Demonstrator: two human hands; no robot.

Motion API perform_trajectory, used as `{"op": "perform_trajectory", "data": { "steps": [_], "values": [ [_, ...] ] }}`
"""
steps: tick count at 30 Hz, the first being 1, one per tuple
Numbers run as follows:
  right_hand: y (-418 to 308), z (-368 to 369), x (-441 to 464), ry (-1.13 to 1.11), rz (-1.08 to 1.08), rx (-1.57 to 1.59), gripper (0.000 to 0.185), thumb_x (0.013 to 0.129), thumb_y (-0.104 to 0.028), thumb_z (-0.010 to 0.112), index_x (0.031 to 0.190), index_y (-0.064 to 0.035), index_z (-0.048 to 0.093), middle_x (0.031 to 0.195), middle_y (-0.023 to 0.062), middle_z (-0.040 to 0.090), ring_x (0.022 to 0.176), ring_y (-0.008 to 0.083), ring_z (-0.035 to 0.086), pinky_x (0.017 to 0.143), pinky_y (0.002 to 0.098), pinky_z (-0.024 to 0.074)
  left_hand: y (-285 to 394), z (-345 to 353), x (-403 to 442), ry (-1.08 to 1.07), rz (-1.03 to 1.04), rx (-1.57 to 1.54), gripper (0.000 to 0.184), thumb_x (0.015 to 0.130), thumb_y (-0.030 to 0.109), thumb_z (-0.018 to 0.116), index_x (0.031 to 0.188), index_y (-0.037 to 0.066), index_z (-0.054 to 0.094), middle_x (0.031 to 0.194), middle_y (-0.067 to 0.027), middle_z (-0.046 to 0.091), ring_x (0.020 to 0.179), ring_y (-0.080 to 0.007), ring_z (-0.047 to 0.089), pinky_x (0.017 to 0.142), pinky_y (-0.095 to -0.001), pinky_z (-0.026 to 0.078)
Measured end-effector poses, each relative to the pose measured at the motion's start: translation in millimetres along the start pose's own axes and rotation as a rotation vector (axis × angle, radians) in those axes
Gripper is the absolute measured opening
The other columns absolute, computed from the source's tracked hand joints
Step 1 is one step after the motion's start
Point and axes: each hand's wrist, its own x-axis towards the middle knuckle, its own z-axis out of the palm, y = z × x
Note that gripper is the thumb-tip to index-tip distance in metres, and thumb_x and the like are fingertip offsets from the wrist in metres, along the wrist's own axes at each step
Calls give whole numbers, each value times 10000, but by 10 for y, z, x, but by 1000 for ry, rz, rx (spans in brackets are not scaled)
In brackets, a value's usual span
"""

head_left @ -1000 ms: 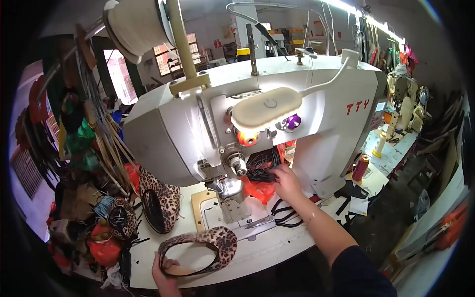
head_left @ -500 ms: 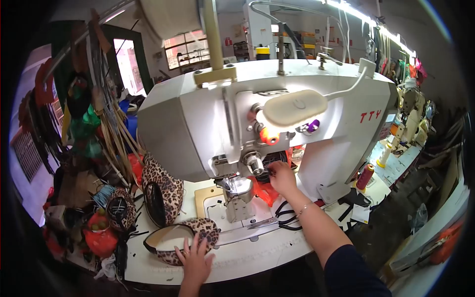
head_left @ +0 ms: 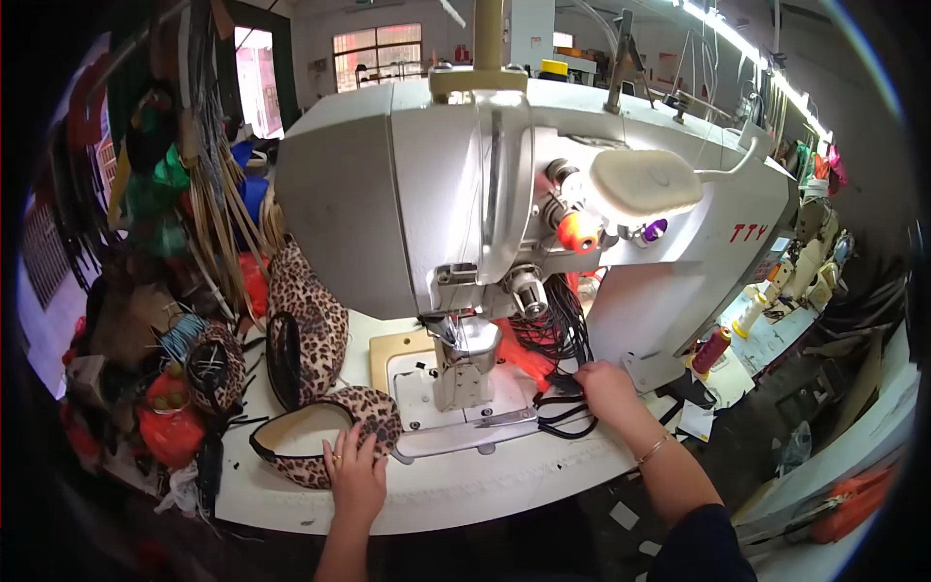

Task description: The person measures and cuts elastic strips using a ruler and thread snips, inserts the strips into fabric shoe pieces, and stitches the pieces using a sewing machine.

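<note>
A leopard-print shoe upper (head_left: 373,415) with black edging lies on the white table in front of the sewing machine (head_left: 359,194). My left hand (head_left: 357,475) rests on its near edge with the fingers spread. My right hand (head_left: 609,390) is right of the needle area, its fingers closed at the lower end of a bundle of thin black strips (head_left: 564,320); what exactly they pinch is too small to tell. Black-handled scissors (head_left: 509,419) lie just left of that hand. More leopard-print uppers (head_left: 325,330) are stacked behind the first one.
Red thread (head_left: 711,351) and white thread (head_left: 750,316) cones stand at the right. Black scraps and a white label (head_left: 695,420) lie near the table's right end. A red bag (head_left: 171,432) and hanging strips (head_left: 228,213) are at the left. A lamp (head_left: 645,184) juts from the machine.
My left hand has let go of the upper's left end and now lies on its near side; the upper has turned and shifted left. My right hand has come nearer, drawing black strips forward.
</note>
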Motion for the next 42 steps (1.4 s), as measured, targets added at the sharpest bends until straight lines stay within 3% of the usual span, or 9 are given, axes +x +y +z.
{"op": "perform_trajectory", "data": {
  "steps": [6, 10, 15, 17, 23, 27, 32, 35, 42],
  "values": [
    [-122, 38, -221, 116, 29, 173, 268, 674, -51, 621, 939, -77, 654, 1015, 58, 619, 871, 246, 578, 744, 363, 493, 107, -37, -111, 99, 165, 46, 334, 733, 138, 662, 1049, 46, 603, 1238, -131, 474, 1216, -359, 371, 1063, -541, 176],
    [-304, -54, -292, 230, -66, 256, 352, 649, -21, 628, 998, -66, 641, 1110, 56, 601, 837, 236, 578, 744, 348, 496, 395, -39, -340, 53, 287, -146, 324, 698, 95, 681, 1013, 51, 620, 1178, -128, 522, 1210, -375, 384, 1040, -533, 216],
    [-458, 62, -369, 344, -40, 215, 417, 619, 34, 619, 1026, -61, 627, 1074, 69, 618, 789, 245, 582, 711, 336, 501, 644, -23, -317, 28, 363, -330, 292, 658, 51, 716, 943, 59, 652, 1107, -114, 572, 1166, -373, 441, 968, -459, 368],
    [-500, -23, -411, 511, 14, 176, 399, 605, 1, 615, 998, -69, 626, 1003, 67, 636, 745, 234, 584, 673, 333, 496, 708, -15, -255, 28, 392, -342, 305, 644, 32, 720, 940, 54, 650, 1111, -115, 571, 1153, -375, 455, 944, -435, 400],
    [-795, -243, -608, 277, -387, 303, 383, 617, -13, 608, 985, -115, 641, 822, 13, 603, 708, 193, 546, 606, 291, 474, 1116, -77, -156, 62, 483, -442, 379, 701, 82, 692, 1070, 74, 609, 1113, -114, 575, 1153, -379, 455, 950, -422, 390],
    [-929, -65, -652, 254, -414, 420, 422, 598, -40, 646, 1013, -117, 630, 807, 3, 586, 712, 193, 525, 600, 289, 470, 1107, 146, -176, -68, 539, -275, 349, 760, 116, 650, 1103, 87, 598, 976, -94, 599, 1056, -295, 528, 926, -376, 385],
    [-1102, -31, -641, 266, -283, 516, 461, 548, -12, 662, 999, -106, 649, 787, 15, 597, 708, 209, 542, 585, 289, 476, 954, 194, -241, -102, 343, -417, 237, 760, 88, 652, 995, 74, 629, 721, -72, 593, 668, -243, 566, 645, -350, 447],
    [-1271, 41, -670, 175, -342, 642, 445, 542, -13, 661, 977, -111, 658, 764, 6, 598, 709, 211, 548, 592, 295, 482, 909, 236, -283, -61, 401, -367, 206, 749, 98, 667, 953, 78, 639, 682, -76, 582, 640, -244, 558, 590, -338, 452],
    [-1365, 175, -649, 107, -340, 769, 439, 547, 29, 617, 950, -136, 664, 785, 12, 620, 705, 215, 565, 599, 312, 481, 653, 1, -413, -81, 260, -229, 119, 725, 101, 686, 843, 89, 674, 670, -47, 570, 662, -223, 545, 615, -324, 449]
  ]
}}
